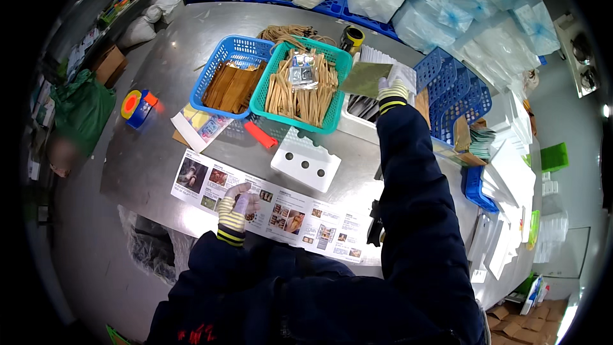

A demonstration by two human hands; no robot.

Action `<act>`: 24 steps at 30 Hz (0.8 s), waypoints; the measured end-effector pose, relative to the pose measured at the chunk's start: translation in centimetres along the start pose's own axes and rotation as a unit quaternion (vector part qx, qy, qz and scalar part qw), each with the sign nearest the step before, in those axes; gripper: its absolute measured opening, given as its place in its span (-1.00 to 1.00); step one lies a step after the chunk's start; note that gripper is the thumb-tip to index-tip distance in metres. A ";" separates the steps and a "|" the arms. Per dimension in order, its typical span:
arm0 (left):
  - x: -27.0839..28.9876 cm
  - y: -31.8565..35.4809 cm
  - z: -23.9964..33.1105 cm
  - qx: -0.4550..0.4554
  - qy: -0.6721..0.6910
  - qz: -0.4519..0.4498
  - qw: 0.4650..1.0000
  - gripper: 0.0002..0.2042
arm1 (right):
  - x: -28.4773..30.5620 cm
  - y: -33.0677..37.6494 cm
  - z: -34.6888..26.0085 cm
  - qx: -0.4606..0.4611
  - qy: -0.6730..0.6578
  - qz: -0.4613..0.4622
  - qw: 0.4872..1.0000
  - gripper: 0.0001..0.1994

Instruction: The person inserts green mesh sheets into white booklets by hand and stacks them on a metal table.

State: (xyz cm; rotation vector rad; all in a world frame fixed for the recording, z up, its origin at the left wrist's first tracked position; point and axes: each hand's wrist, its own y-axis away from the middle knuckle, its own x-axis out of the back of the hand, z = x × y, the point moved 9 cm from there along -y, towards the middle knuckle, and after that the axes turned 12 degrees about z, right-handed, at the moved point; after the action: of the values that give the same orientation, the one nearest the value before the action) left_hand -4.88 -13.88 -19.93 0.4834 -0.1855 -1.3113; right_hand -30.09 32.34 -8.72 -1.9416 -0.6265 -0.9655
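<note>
While left hand (pixel 237 207) sits loosely spread at leaflet (pixel 297 216), right hand (pixel 393 92) is at olive sheet (pixel 361 78)

Likely step: sheet handling; next move calls for a flat edge pinch. Steel table (pixel 153 153): smooth, reflective. Leaflet: long, paper-like. Teal basket (pixel 294 120): perforated plastic. White block (pixel 306 163): foam-like, round holes. Sheet: flat, stiff-looking, over white bin (pixel 359 126); right fingers at edge, can't tell if pinched.

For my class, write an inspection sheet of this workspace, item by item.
Surface: shiny metal table
Job's things: long printed sheet; flat grey-green piece
Clutter: blue basket of brown pieces, teal basket of pale sticks, white holed block
Hands: left hand over the long printed sheet, contact unclear; right hand apparently gripping the flat grey-green piece
Cables: nothing seen
Surroundings: translucent bags beyond the table, dark-green bundle at left
</note>
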 end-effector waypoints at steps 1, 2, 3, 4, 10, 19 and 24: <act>0.6 0.2 -0.3 0.005 -0.012 0.018 1.000 -0.65 | -1.0 -0.7 0.1 -0.006 0.033 -0.061 0.998 -0.40; 1.1 0.3 -0.5 0.010 -0.024 0.035 0.999 -0.66 | -1.2 -1.0 -0.3 0.056 0.092 -0.099 0.989 -0.41; 0.9 0.3 -0.3 0.013 -0.014 0.039 0.999 -0.68 | -1.6 -1.8 1.2 0.080 0.092 -0.116 0.986 -0.41; 0.9 0.5 0.0 0.017 -0.003 0.049 0.999 -0.69 | -1.7 -2.1 2.0 0.088 0.103 -0.131 0.982 -0.42; -0.6 0.5 0.0 0.008 -0.014 0.034 0.999 -0.69 | -3.9 -1.6 5.5 0.088 0.179 -0.117 0.973 -0.44; -1.4 1.5 -3.8 0.038 -0.022 -0.048 0.998 -0.74 | -11.5 0.7 6.7 -0.001 0.115 -0.186 0.976 -0.27; -2.7 2.0 -2.6 0.055 -0.045 -0.078 0.994 -0.78 | 0.3 1.7 5.1 0.082 0.017 -0.002 0.996 -0.33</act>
State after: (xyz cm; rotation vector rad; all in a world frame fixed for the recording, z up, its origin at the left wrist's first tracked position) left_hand -2.80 -10.29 -21.00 0.5401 -0.3008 -1.4827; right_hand -26.73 35.85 -10.97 -1.7772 -0.6691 -0.9172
